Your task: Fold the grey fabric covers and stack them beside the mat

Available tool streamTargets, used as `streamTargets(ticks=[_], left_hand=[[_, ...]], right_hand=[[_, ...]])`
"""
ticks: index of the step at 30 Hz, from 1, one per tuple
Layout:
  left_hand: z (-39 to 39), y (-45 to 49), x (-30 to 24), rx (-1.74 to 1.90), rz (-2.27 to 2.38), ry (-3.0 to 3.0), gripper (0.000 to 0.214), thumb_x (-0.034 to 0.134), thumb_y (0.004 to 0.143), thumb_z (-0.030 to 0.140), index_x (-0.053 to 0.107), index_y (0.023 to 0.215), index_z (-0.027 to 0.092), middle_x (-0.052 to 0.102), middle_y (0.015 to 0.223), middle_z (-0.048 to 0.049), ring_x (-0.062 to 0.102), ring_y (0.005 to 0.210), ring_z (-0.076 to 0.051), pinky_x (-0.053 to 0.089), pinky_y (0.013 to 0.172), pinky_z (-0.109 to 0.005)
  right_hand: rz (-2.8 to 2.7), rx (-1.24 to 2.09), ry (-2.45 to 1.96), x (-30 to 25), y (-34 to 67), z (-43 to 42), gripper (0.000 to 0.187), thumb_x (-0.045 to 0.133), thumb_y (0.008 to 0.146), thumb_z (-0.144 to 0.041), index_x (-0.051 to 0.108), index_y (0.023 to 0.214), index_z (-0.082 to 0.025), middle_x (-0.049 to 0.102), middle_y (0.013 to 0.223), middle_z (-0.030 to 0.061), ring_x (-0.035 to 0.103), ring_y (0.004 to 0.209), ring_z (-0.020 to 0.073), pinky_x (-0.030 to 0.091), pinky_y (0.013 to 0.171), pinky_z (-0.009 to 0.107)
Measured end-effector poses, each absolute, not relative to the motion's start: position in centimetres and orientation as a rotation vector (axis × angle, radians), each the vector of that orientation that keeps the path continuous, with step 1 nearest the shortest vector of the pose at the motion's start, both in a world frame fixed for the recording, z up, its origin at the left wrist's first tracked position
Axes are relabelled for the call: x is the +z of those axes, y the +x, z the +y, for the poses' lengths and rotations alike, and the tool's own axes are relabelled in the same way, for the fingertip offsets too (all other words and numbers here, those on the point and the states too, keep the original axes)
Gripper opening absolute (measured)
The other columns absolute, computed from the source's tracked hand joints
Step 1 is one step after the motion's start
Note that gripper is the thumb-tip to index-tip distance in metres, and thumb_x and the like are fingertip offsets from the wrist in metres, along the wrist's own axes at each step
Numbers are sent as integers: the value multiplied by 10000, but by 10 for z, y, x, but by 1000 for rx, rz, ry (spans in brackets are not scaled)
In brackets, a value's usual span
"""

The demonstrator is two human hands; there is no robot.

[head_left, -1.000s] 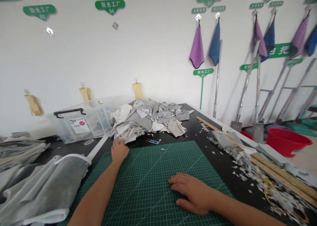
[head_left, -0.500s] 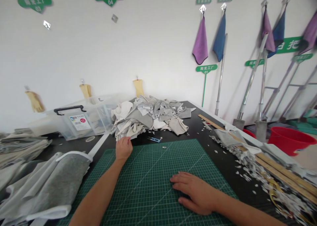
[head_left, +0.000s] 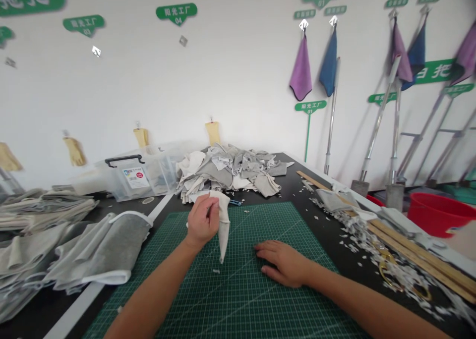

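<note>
When the clock is centred on the cutting mat (head_left: 241,299), with 12 towards the wall, the left hand (head_left: 201,220) is found at 11 o'clock, thumb and fingers pinching a pale cloth piece (head_left: 223,227). The cloth hangs in a narrow fold over the mat; whether its tip touches the surface cannot be told. The right hand (head_left: 284,263) rests at 3 o'clock, palm down on the mat, thumb apart from the fingers, nothing visible in its grasp.

Handling, in this inspector's judgement: the pinch takes one end only, so the piece is best kept low, laid tip first and smoothed outward by the right hand, not dropped folded. A small white scrap (head_left: 216,270) lies just below the tip; brushing it aside should avoid a bump beneath the fabric.

Edges and clearance: at 12, a blue tool (head_left: 235,202) lies on the counter (head_left: 325,237) just past the mat's far edge, in front of the cloth heap (head_left: 234,168). At 9 to 10, folded grey cloths (head_left: 122,245) crowd the mat's side. At 3, a dark strip of counter separates the mat from white offcuts and gold-handled scissors (head_left: 388,272); reaches should stop short of them. The widest working room appears between the forearms, towards 6.
</note>
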State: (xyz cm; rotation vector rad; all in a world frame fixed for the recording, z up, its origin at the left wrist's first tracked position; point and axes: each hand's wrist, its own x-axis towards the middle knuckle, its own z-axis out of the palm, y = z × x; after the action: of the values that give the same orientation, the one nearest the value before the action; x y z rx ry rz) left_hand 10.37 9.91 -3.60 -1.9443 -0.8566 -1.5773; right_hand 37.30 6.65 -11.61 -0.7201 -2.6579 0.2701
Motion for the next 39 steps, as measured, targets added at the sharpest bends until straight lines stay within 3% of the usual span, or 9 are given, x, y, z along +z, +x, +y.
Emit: streamTargets(ticks=[4, 11, 15, 17, 19, 25, 29, 34, 39], left_hand=[[59, 126, -21, -1690, -852, -1927, 221, 543, 777, 108, 575, 988, 167, 610, 912, -68, 569, 916, -179, 463, 839, -337], [17, 152, -18, -1640, -885, -2198, 460, 490, 817, 162, 422, 1272, 148, 464, 1207, -152, 470, 1125, -243, 393, 960, -422], [9, 155, -21, -1490, -827, -2381, 535, 449, 805, 123, 358, 1332, 139, 396, 1280, -167, 420, 1189, -255, 373, 990, -421], [10, 152, -23, -1452, -798, -2384, 556, 448, 792, 101, 351, 1338, 131, 394, 1288, -172, 410, 1200, -257, 368, 995, -426], [12, 147, -23, -1480, -805, -2311, 539, 458, 788, 84, 383, 1320, 135, 426, 1266, -166, 426, 1186, -247, 377, 987, -418], [12, 136, -10, -1658, -857, -2096, 282, 490, 811, 115, 607, 1057, 187, 596, 1010, -71, 568, 950, -168, 462, 850, -320], [5, 133, 11, -1819, -900, -2081, 185, 508, 816, 184, 623, 961, 183, 620, 920, -53, 579, 871, -168, 468, 788, -312], [3, 133, 26, -2065, -1084, -2141, 145, 545, 810, 265, 631, 893, 182, 607, 763, -18, 557, 689, -131, 439, 589, -229], [6, 141, 28, -2632, -1151, -2148, 225, 578, 787, 381, 628, 840, 168, 601, 717, 0, 532, 607, -113, 443, 556, -222]], right_hand=[[-2540, 159, -763, -114, 368, 52, 520, 472, 843, -480, 500, 1231, -135, 537, 1256, 147, 488, 1155, 259, 354, 994, 443], [-2229, 166, -699, -77, 342, 10, 812, 501, 774, -608, 265, 1390, -134, 440, 1339, 183, 459, 1192, 294, 399, 960, 429], [-1972, 205, -883, -50, 336, 5, 656, 506, 832, -455, 297, 1369, -142, 543, 1229, 162, 578, 1033, 263, 470, 852, 381], [-1912, 229, -879, -39, 338, 9, 421, 415, 895, -372, 462, 1261, -171, 621, 1113, 112, 611, 946, 222, 474, 823, 341], [-1845, 234, -891, -29, 341, 13, 351, 389, 908, -351, 551, 1166, -177, 665, 992, 85, 629, 859, 207, 479, 777, 323], [-1758, 188, -868, 7, 344, 12, 316, 409, 901, -347, 610, 1070, -172, 679, 862, 63, 625, 759, 197, 460, 688, 295], [-1833, 87, -798, 26, 346, 3, 263, 424, 894, -322, 622, 982, -172, 650, 748, 36, 590, 652, 165, 412, 601, 259], [-1868, -40, -817, 35, 354, 4, 260, 444, 880, -330, 594, 741, -169, 534, 576, -8, 483, 529, 120, 326, 525, 234], [-1825, -12, -775, 42, 361, 4, 325, 482, 851, -342, 461, 574, -175, 438, 525, -30, 410, 498, 96, 292, 494, 223]])
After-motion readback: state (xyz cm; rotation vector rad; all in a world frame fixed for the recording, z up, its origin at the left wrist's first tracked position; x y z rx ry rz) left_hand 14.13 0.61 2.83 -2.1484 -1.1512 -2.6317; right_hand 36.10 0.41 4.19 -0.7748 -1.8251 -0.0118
